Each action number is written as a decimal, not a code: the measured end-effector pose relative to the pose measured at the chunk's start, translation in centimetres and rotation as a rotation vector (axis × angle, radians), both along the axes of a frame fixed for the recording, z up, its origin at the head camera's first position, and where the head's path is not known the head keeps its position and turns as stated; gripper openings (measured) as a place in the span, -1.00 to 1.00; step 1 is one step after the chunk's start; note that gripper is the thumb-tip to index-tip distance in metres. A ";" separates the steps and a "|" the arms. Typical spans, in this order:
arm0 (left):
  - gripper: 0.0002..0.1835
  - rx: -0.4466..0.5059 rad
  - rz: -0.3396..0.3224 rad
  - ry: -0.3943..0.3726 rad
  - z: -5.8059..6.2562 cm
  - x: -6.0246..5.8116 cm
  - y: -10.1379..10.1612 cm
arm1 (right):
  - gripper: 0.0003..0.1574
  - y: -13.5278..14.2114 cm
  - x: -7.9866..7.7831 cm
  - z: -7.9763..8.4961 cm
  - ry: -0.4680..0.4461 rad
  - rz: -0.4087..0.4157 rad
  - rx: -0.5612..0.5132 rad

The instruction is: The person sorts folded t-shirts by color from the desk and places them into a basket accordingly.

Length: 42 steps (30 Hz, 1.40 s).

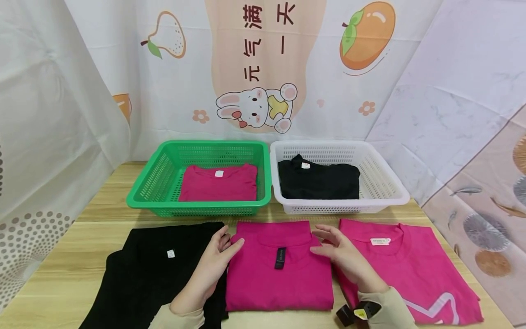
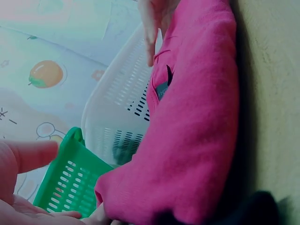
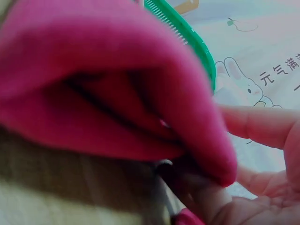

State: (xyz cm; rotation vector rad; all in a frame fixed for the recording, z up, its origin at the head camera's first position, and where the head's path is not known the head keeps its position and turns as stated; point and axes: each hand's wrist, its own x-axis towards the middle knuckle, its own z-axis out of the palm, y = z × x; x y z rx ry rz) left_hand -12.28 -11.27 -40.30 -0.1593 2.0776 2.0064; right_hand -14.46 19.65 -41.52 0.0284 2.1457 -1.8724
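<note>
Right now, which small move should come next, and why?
Perhaps close the left grip around the middle pink shirt: in the left wrist view, the thumb stands clear of the cloth, while fingertips are at its edge.

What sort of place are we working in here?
Probably an improvised, curtained-off station for handling clothes: folded shirts lie on a table, baskets hold more, and a printed curtain hangs behind.
</note>
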 end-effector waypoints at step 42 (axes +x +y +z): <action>-0.65 -0.038 -0.209 0.050 -1.6 0.7 0.8 | -0.47 -0.6 0.5 -0.5 0.025 0.204 0.014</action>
